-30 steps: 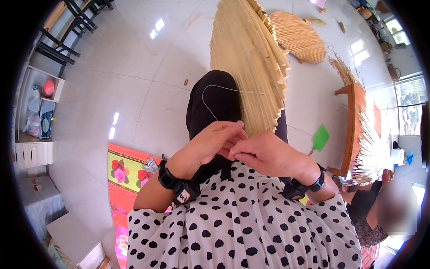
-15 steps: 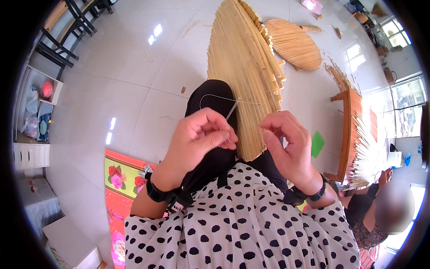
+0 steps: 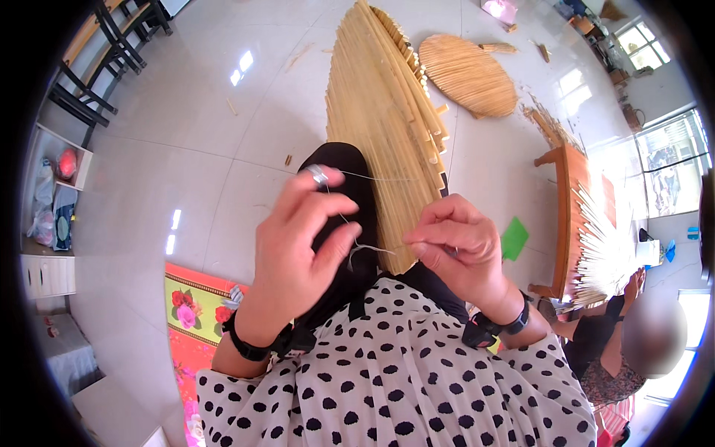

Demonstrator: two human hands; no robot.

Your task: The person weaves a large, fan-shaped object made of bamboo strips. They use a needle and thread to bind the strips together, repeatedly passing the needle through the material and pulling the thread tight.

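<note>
Left hand (image 3: 294,235): open, fingers spread and bent, thumb apart from the forefinger; silver band (image 3: 318,175) on one finger; no firm grip on anything visible. Right hand (image 3: 465,249): thumb and fingertips brought together in a pinch, near the lower end of the stalk panel; anything held between them too small to make out. Pale thread (image 3: 372,247): one stretch crosses the panel face toward the left hand's fingers, another drops past the left thumb and curls between the hands. Stalk panel (image 3: 372,112): tapered, straw-coloured, stalks side by side, extending away from the lap, just beside the black-clad left knee (image 3: 335,158). Beyond, on the tiled floor (image 3: 275,82): oval stalk mat (image 3: 469,74). Farther right: wooden table (image 3: 562,223) with fanned pale sticks (image 3: 596,253); another person (image 3: 592,346) beside it.
</note>
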